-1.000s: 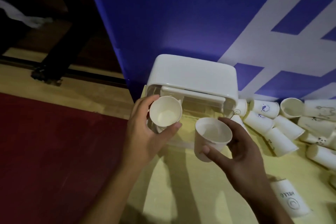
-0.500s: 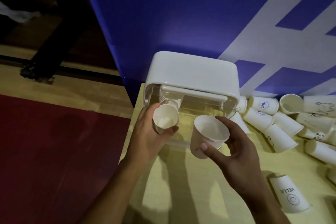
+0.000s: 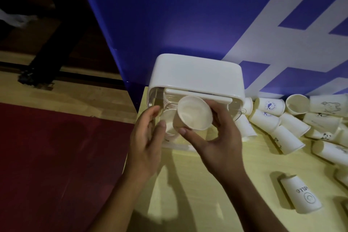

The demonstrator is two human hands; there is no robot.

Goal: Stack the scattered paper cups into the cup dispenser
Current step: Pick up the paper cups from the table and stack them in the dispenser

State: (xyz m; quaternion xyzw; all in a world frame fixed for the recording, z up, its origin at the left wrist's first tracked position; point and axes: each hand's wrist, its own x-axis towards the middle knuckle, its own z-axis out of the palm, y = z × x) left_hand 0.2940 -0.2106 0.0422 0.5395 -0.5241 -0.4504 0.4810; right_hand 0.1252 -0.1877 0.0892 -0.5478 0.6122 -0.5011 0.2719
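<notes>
The white cup dispenser point(image 3: 195, 75) stands at the table's left end against the blue wall, with a stack of cups point(image 3: 169, 102) hanging inside its clear front. My right hand point(image 3: 216, 137) grips a white paper cup point(image 3: 194, 113), mouth towards me, just in front of that stack. The stack's lowest cup point(image 3: 168, 124) shows to the left of the held cup. My left hand point(image 3: 146, 137) is beside it with relaxed fingers, its thumb tip touching the rim. Scattered paper cups point(image 3: 290, 124) lie on their sides at the right.
The yellow table point(image 3: 207, 203) ends just left of the dispenser, above a red floor mat point(image 3: 56, 156). One cup marked HELLO point(image 3: 299, 196) lies alone at the near right. The blue and white wall point(image 3: 188, 15) rises directly behind the dispenser.
My left hand pushed its cup up into the dispenser's stack and loosened its hold. My right hand carried its cup up and left, in front of the stack.
</notes>
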